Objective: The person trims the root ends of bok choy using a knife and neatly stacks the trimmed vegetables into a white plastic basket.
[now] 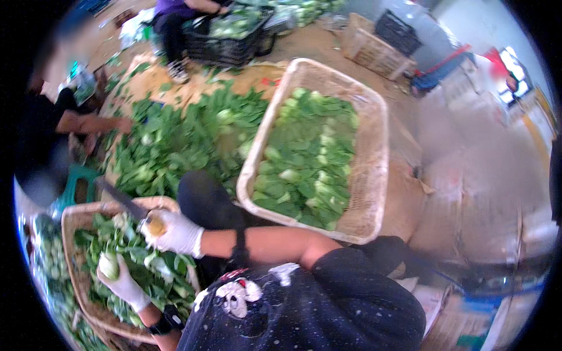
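Note:
My left hand (pixel 126 285), in a white glove, is closed around a head of bok choy (pixel 109 264), its pale base showing. Gripped in my right hand (pixel 174 233), also gloved in white, is a knife (pixel 126 200); its dark blade points up and left, and the yellowish handle end shows at the fist. Both hands are over a tan basket (pixel 73 234) that holds loose green leaves and trimmings (pixel 167 275). The blade is apart from the bok choy. To the right, a large off-white crate (pixel 374 175) contains rows of bok choy (pixel 310 158).
A heap of leafy bok choy (pixel 175 134) lies on the floor beyond my knee. At the left sits a person (pixel 44 123) by a green stool (pixel 79 181); another works at a black crate (pixel 219 50). Flattened cardboard (pixel 480 199) is at the right.

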Motion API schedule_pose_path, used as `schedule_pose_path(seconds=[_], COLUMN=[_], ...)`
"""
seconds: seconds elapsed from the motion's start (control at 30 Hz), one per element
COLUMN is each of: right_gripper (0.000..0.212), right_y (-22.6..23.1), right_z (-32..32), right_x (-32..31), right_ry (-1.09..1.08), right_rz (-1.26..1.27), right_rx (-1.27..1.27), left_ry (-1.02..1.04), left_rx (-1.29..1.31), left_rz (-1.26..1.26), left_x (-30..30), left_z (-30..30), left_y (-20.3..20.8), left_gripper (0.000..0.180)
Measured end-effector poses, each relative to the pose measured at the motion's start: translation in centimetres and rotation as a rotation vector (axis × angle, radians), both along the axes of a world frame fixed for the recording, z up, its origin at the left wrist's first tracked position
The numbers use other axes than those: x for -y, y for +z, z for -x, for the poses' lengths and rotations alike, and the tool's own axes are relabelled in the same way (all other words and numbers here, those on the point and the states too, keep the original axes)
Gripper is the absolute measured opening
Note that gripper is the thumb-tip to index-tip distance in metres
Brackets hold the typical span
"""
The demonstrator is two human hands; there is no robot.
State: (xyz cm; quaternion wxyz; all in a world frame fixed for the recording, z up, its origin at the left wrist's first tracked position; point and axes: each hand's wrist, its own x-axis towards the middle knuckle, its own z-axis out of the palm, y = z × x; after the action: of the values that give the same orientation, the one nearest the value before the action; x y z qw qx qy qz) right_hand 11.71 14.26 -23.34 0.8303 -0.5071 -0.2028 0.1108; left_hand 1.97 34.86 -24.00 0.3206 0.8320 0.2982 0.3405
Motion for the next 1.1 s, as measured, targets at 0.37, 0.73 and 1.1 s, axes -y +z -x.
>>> schedule_pose_path(seconds=[0.37,0.73,1.1], right_gripper=[0.016,0.031,0.031], right_y=[-1.4,-6.1,-11.1], right_z=[-2.5,1.0,-14.9], right_x=[24.9,61.1,82.1], right_ry=[-0.351,-1.458,-1.489], right_rz=[0.196,1.487,2.245], right_rx=[-0.605,-0.203,-0.479], left_ry=[-0.553,-1.153,-2.068], left_rx=[-0.048,-0.101,-0.212], left_rz=[1.286,0.896,-0.691], left_x=[4.5,26.8,40.4], left_z=[-24.3,-28.7,-14.6], left_y=[1.9,6.3,20.2], left_gripper=[0.030,0.035,0.026])
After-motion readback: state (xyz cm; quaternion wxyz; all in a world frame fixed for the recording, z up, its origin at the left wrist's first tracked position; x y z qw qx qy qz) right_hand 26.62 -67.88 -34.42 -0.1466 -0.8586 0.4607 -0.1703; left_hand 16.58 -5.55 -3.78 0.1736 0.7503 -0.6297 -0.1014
